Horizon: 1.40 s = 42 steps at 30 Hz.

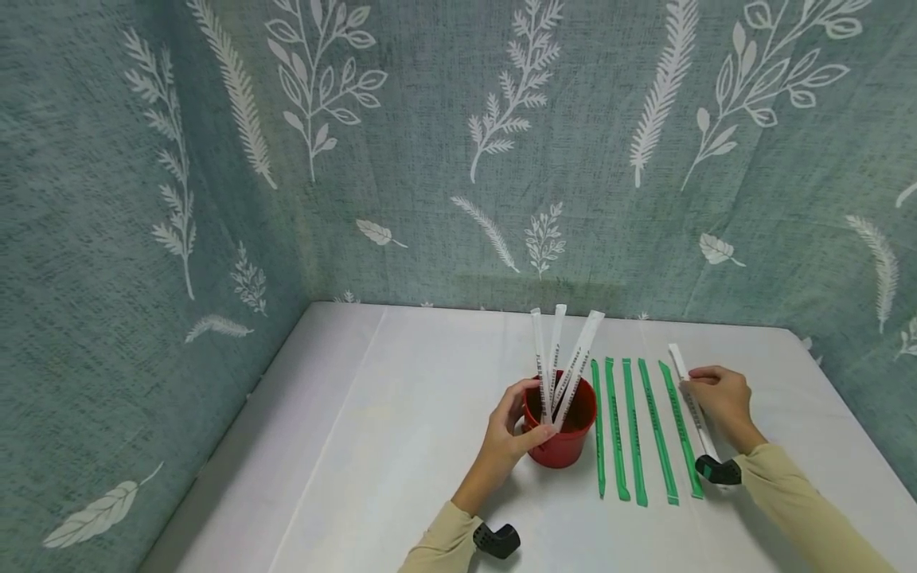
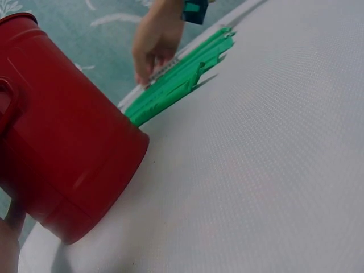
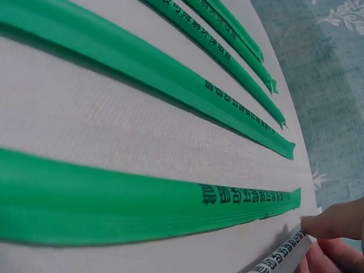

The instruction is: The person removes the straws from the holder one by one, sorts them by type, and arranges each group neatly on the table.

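The right hand (image 1: pixel 723 399) pinches the lone white straw (image 1: pixel 695 410) between thumb and fingertips, nearly closed, while the left hand (image 1: pixel 505 438) grips the red bucket (image 1: pixel 559 454) from nine o'clock. That straw lies beyond five green straws (image 1: pixel 634 430), at the bucket's three o'clock; other white straws (image 1: pixel 540 366) lean inside. Handling it at the row's end seems the step in hand, laying or lifting unclear; next calls for clearing the neighbouring green straw.
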Motion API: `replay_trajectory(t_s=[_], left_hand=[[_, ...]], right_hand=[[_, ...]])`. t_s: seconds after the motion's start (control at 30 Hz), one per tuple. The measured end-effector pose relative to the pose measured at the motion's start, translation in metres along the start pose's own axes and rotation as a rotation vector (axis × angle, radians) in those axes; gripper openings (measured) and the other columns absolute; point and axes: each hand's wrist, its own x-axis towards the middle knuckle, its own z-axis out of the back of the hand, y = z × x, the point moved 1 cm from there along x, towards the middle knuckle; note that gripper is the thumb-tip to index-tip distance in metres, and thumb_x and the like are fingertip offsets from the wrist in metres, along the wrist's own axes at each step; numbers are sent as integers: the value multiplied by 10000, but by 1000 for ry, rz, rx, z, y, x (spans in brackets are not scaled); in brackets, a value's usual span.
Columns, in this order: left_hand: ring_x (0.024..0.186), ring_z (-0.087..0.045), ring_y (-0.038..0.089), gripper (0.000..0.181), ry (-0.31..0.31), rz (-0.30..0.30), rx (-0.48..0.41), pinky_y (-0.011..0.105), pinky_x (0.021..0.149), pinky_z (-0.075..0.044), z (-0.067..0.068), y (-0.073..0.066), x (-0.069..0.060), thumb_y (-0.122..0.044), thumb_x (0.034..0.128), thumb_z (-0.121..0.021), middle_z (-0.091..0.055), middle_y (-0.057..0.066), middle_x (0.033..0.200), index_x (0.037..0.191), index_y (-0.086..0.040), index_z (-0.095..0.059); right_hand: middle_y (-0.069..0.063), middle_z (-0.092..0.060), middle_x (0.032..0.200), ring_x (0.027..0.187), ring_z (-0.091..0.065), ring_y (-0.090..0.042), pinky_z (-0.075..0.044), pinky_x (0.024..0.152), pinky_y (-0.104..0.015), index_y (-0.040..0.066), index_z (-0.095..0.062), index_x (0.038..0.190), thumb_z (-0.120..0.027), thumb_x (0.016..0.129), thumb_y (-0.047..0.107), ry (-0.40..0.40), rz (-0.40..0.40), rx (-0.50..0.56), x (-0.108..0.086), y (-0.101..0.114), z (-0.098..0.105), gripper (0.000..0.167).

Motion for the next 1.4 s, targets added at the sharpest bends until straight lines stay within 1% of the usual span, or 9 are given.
replay_trajectory(t_s=[0.27, 0.53, 0.63, 0.73, 0.93, 1.07, 1.17, 1.23, 1.4], left_hand=[[1208, -458, 203, 585, -4, 17, -9, 399, 949, -397, -1, -3, 0, -180, 860, -667, -488, 51, 1347, 1381, -187, -402], [1224, -447, 279, 607, 9, 18, 7, 450, 956, -388, -4, -28, -2, -149, 865, -657, -464, 144, 1359, 1392, -62, -368], [1218, -449, 289, 613, 9, 10, 8, 431, 949, -395, -4, -27, -2, -148, 863, -660, -464, 156, 1353, 1391, -55, -364], [1209, -456, 275, 600, 3, 5, 1, 405, 942, -400, -3, -18, -1, -143, 862, -665, -476, 133, 1347, 1389, -97, -382], [1195, -468, 218, 591, -8, 2, 5, 371, 936, -403, 0, -1, 0, -188, 855, -679, -496, 61, 1331, 1379, -186, -406], [1203, -466, 212, 582, -9, -6, -3, 372, 948, -398, 1, 0, 0, -196, 856, -678, -494, 49, 1334, 1375, -189, -414], [1214, -460, 210, 582, -9, -8, 0, 373, 957, -396, 0, 0, 0, -188, 859, -676, -489, 43, 1341, 1377, -191, -409], [1220, -455, 210, 579, -9, -10, 3, 381, 961, -395, 0, 0, 0, -189, 861, -674, -485, 37, 1346, 1376, -197, -409], [1213, -457, 213, 581, -12, -11, 1, 401, 956, -393, -1, 0, 0, -193, 860, -675, -485, 39, 1348, 1377, -194, -410]], right_hand=[[-179, -650, 821, 641, -552, -155, -398, 520, -224, -112, -627, 1016, -656, 824, 81, -33, 48, -58, -4, 0, 1, 274], [-214, -639, 804, 690, -590, -289, -387, 491, -232, -116, -630, 978, -645, 811, 43, -47, 94, -124, -11, 2, 3, 231], [-242, -629, 854, 753, -575, -325, -378, 509, -246, -124, -624, 999, -629, 820, 60, -34, 76, -137, -13, 5, 6, 257], [-270, -618, 936, 828, -553, -351, -381, 554, -280, -125, -619, 1036, -614, 838, 85, -19, 64, -137, -14, 9, 10, 288], [-272, -620, 1003, 869, -575, -354, -444, 581, -318, -108, -611, 1092, -634, 868, 141, 34, 120, -108, -15, 16, 15, 336], [-196, -635, 1015, 902, -579, -307, -457, 638, -339, -14, -627, 1123, -617, 901, 327, 34, 186, -104, 14, -15, 4, 407], [-109, -636, 1039, 909, -573, -241, -465, 637, -299, 87, -631, 1145, -599, 885, 469, 13, 228, -103, 37, -40, -7, 464], [-101, -628, 1056, 909, -573, -238, -471, 630, -301, 98, -624, 1167, -611, 883, 464, 43, 235, -64, 41, -38, -8, 464], [-52, -628, 1052, 876, -600, -167, -506, 602, -261, 139, -619, 1173, -626, 861, 492, 47, 265, -14, 46, -35, -16, 471]])
